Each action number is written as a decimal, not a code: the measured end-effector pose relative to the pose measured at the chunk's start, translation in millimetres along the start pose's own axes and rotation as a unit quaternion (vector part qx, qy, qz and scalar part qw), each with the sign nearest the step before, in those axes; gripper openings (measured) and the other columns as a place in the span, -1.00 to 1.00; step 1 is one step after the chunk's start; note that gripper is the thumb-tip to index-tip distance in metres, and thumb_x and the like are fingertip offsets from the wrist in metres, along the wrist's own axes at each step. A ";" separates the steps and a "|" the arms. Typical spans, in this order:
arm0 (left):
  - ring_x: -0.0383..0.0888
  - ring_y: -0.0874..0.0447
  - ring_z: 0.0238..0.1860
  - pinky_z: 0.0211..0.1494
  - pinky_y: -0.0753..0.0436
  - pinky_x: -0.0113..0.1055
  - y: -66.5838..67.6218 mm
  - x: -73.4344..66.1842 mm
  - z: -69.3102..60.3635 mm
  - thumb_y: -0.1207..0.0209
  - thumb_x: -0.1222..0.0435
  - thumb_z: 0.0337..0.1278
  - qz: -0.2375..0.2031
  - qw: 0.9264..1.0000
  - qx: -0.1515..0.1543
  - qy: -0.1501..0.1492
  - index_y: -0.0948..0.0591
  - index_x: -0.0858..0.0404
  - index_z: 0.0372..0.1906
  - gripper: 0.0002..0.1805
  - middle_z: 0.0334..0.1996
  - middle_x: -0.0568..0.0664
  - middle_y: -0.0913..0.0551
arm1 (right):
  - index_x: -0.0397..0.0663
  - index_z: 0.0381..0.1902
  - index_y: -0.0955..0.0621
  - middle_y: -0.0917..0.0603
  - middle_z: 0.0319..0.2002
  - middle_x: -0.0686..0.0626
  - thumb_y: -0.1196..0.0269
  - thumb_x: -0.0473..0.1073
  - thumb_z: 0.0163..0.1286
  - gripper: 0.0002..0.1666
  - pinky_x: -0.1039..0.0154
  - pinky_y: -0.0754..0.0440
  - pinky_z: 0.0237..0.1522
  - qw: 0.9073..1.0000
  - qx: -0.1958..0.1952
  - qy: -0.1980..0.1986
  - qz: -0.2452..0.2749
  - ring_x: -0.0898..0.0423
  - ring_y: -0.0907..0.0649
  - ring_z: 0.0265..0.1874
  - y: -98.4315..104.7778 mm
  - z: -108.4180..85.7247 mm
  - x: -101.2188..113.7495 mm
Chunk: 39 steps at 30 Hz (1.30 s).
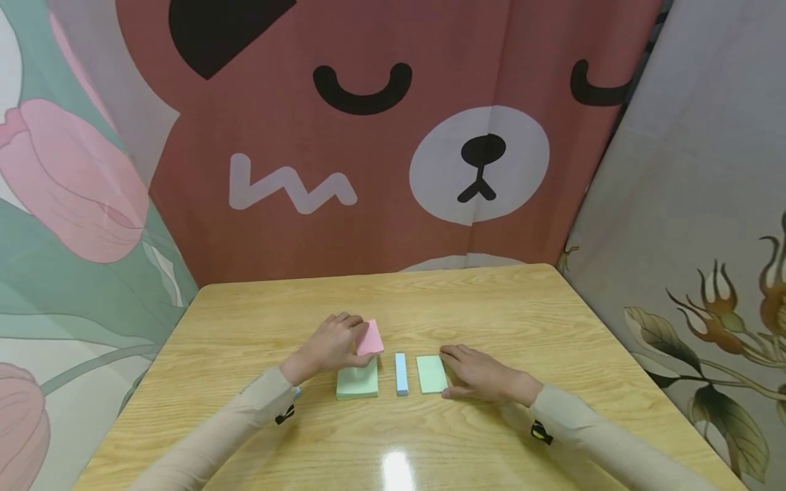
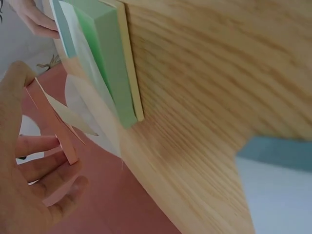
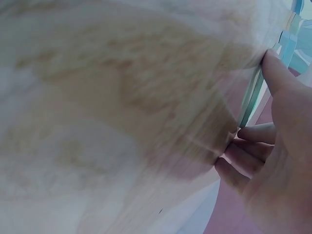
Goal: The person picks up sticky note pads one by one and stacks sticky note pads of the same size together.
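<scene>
My left hand (image 1: pixel 331 344) pinches a pink sticky note pad (image 1: pixel 370 337) between thumb and fingers, tilted above the far part of a thick green sticky note pad (image 1: pixel 357 383). In the left wrist view the pink pad (image 2: pixel 51 119) has a loose pale sheet splayed from it. The green pad (image 2: pixel 114 63) there has a thin yellowish layer at its base. My right hand (image 1: pixel 482 375) rests on the table, fingertips and thumb touching the right edge of a thin pale green pad (image 1: pixel 432 374). A narrow blue block (image 1: pixel 401 374) lies between the two green pads.
Partly hidden behind the left wrist is a blue item (image 1: pixel 297 391), perhaps the pale blue one (image 2: pixel 275 190) in the left wrist view. The wooden table (image 1: pixel 491 300) ends at a bear-print curtain (image 1: pixel 368 239), with more printed curtains at both sides.
</scene>
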<state>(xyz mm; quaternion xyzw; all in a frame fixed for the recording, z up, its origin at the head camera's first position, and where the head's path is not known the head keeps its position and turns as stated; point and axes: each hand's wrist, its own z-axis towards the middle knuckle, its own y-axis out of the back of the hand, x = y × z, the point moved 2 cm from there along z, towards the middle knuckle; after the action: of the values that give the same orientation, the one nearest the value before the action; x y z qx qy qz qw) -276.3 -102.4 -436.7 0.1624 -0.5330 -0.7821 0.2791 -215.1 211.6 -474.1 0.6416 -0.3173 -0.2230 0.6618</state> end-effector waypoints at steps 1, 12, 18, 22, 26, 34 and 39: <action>0.05 -0.62 -0.06 -0.05 -0.64 -0.02 0.3 -1.3 0.6 -0.31 -0.12 0.05 0.000 1.000 0.001 0.000 -0.66 0.34 0.05 -0.34 -0.03 0.18 -0.67 | -0.42 0.42 -0.26 -0.29 0.40 -0.32 -0.07 0.28 0.48 -0.06 -0.09 -0.31 0.33 1.000 -0.001 0.000 0.001 -0.19 -0.32 0.37 -0.5 0.2 -0.3; 0.07 -0.60 -0.01 0.02 -0.61 0.03 -1.2 -14.1 10.0 -0.34 -0.11 0.04 -0.022 1.000 0.009 -0.002 -0.66 0.36 0.07 -0.33 0.00 0.20 -0.66 | -0.46 0.39 -0.28 -0.31 0.37 -0.35 -0.12 0.25 0.47 -0.07 -0.06 -0.35 0.31 1.000 -0.010 0.011 -0.005 -0.19 -0.35 0.34 -0.9 0.9 -0.7; 0.07 -0.61 -0.01 0.00 -0.61 -0.02 -5.1 -17.9 15.0 -0.31 -0.12 0.05 -0.017 1.000 0.004 -0.017 -0.67 0.34 0.05 -0.34 -0.01 0.19 -0.67 | -0.47 0.39 -0.28 -0.31 0.37 -0.35 -0.11 0.25 0.47 -0.07 -0.07 -0.34 0.31 1.000 -0.014 0.013 -0.005 -0.19 -0.34 0.34 -0.6 0.2 -0.8; 0.06 -0.60 0.02 0.04 -0.60 -0.02 -6.3 -20.6 15.0 -0.27 -0.14 0.09 -0.020 0.999 0.024 -0.016 -0.66 0.32 0.07 -0.34 0.02 0.17 -0.66 | -0.50 0.38 -0.28 -0.31 0.36 -0.38 -0.10 0.24 0.48 -0.07 -0.09 -0.35 0.30 1.000 -0.018 0.020 -0.003 -0.22 -0.34 0.33 -1.2 0.2 -0.7; 0.05 -0.59 0.03 0.07 -0.59 -0.04 -7.1 -22.8 14.6 -0.24 -0.16 0.12 -0.023 0.999 0.034 -0.015 -0.65 0.31 0.09 -0.34 0.04 0.17 -0.65 | -0.52 0.37 -0.28 -0.31 0.35 -0.39 -0.09 0.23 0.49 -0.08 -0.11 -0.36 0.28 1.000 -0.016 0.026 0.003 -0.24 -0.35 0.33 -2.0 0.1 0.2; 0.04 -0.60 0.01 0.04 -0.62 -0.04 -6.7 -26.7 19.0 -0.27 -0.15 0.10 -0.023 0.999 0.015 -0.026 -0.65 0.30 0.08 -0.34 0.02 0.16 -0.66 | -0.50 0.40 -0.25 -0.27 0.38 -0.36 -0.07 0.25 0.49 -0.06 -0.11 -0.30 0.33 1.000 -0.003 0.014 0.000 -0.22 -0.30 0.37 -2.3 0.4 -0.6; 0.04 -0.59 0.03 0.05 -0.61 -0.03 -7.6 -29.1 20.5 -0.28 -0.13 0.09 -0.018 0.999 0.019 -0.025 -0.64 0.31 0.10 -0.34 0.03 0.16 -0.65 | -0.49 0.40 -0.25 -0.27 0.38 -0.36 -0.06 0.27 0.49 -0.06 -0.10 -0.30 0.33 1.000 0.000 0.011 0.000 -0.21 -0.31 0.37 -2.5 0.7 -0.7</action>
<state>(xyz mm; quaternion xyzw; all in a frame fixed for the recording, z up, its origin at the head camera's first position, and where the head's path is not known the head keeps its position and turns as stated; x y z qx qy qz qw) -266.5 -67.3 -437.3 0.1579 -0.5511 -0.7809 0.2482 -215.7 211.4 -476.7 0.6442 -0.3097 -0.2161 0.6651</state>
